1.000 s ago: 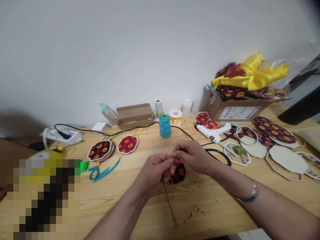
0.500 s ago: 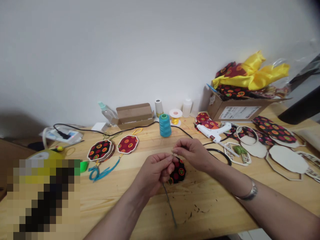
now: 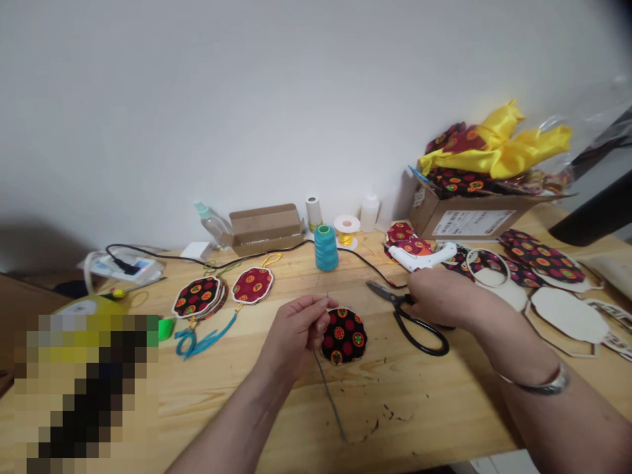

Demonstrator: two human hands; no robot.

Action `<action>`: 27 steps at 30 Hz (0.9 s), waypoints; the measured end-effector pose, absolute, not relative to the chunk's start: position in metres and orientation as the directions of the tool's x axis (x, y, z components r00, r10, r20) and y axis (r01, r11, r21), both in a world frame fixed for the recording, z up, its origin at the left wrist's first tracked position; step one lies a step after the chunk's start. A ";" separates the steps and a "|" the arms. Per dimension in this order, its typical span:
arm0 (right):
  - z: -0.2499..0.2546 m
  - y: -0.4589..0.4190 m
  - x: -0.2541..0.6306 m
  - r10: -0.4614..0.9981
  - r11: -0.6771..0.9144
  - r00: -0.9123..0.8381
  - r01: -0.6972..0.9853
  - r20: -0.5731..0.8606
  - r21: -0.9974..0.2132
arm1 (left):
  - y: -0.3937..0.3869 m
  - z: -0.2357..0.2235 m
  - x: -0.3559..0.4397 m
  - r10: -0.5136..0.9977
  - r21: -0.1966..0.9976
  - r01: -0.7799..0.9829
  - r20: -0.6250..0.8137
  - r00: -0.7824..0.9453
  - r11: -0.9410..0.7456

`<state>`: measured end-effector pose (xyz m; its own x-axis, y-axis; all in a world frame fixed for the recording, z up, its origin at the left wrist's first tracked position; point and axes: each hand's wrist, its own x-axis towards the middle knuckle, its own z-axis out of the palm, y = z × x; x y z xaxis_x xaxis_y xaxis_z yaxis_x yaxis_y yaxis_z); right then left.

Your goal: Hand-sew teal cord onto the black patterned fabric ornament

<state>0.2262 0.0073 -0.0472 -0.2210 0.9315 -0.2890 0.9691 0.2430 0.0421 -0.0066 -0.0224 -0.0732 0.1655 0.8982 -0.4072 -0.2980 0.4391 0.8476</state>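
Note:
My left hand point(image 3: 306, 322) pinches a thin grey-green cord point(image 3: 330, 398) between thumb and fingers. One end of the cord trails down onto the table, and a short tip shows above the fingertips. Right beside these fingers lies a round, scalloped fabric piece point(image 3: 344, 336), black with red and orange flowers. My right hand point(image 3: 439, 296) has closed on one handle loop of the black-handled scissors point(image 3: 422, 334). Their blades point(image 3: 380, 290) point left toward the left hand. The right fingertips are hidden behind the hand.
A teal thread cone point(image 3: 326, 249) stands ahead, with a white glue gun point(image 3: 419, 255) to its right. Finished fabric pendants point(image 3: 253, 285) with teal cords lie left. Wooden shapes point(image 3: 567, 315) and a stuffed cardboard box point(image 3: 469, 217) occupy the right. A black cable point(image 3: 247, 259) crosses the back.
My right hand has left the cord, moved right and taken hold of the scissors, which have shifted left. My left hand keeps the cord and has moved slightly left, uncovering the fabric piece.

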 end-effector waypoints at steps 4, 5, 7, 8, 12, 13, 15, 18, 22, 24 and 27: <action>-0.050 0.008 0.224 0.926 0.247 -0.229 0.969 -0.299 0.024 | -0.020 -0.075 -0.009 0.911 0.851 -0.326 -0.381 0.154 0.411; -0.050 0.008 0.224 0.924 0.252 -0.232 0.967 -0.304 0.028 | -0.019 -0.075 -0.010 0.913 0.852 -0.329 -0.379 0.150 0.407; -0.049 0.007 0.224 0.922 0.263 -0.238 0.964 -0.305 0.042 | -0.019 -0.075 -0.011 0.916 0.855 -0.331 -0.375 0.140 0.400; -0.049 0.007 0.222 0.924 0.267 -0.240 0.962 -0.298 0.052 | -0.018 -0.075 -0.011 0.918 0.855 -0.334 -0.372 0.138 0.397; -0.053 0.006 0.212 0.939 0.274 -0.246 0.958 -0.241 0.089 | -0.019 -0.074 -0.013 0.921 0.850 -0.353 -0.357 0.159 0.391; -0.054 0.005 0.209 0.943 0.272 -0.245 0.958 -0.226 0.095 | -0.019 -0.073 -0.014 0.921 0.850 -0.354 -0.355 0.162 0.390; -0.057 0.003 0.207 0.945 0.277 -0.253 0.956 -0.209 0.095 | -0.020 -0.073 -0.014 0.922 0.851 -0.353 -0.353 0.161 0.388; -0.058 -0.001 0.215 0.942 0.270 -0.246 0.960 -0.229 0.077 | -0.020 -0.073 -0.014 0.924 0.855 -0.352 -0.349 0.155 0.382; -0.054 -0.005 0.239 0.938 0.225 -0.235 0.972 -0.254 -0.067 | -0.020 -0.074 -0.013 0.927 0.867 -0.329 -0.349 0.135 0.375; -0.051 -0.004 0.244 0.939 0.210 -0.279 0.928 -0.201 -0.307 | -0.020 -0.076 -0.012 0.928 0.871 -0.320 -0.350 0.130 0.373; -0.047 -0.001 0.235 0.946 0.093 -0.296 0.634 -0.131 -0.767 | -0.020 -0.077 -0.012 0.931 0.877 -0.314 -0.344 0.121 0.364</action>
<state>0.2352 -0.0010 -0.0468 -0.2962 0.9461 -0.1307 0.6344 0.0926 -0.7674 -0.0123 -0.0199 -0.0765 0.1205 0.9312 -0.3439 -0.3144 0.3644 0.8765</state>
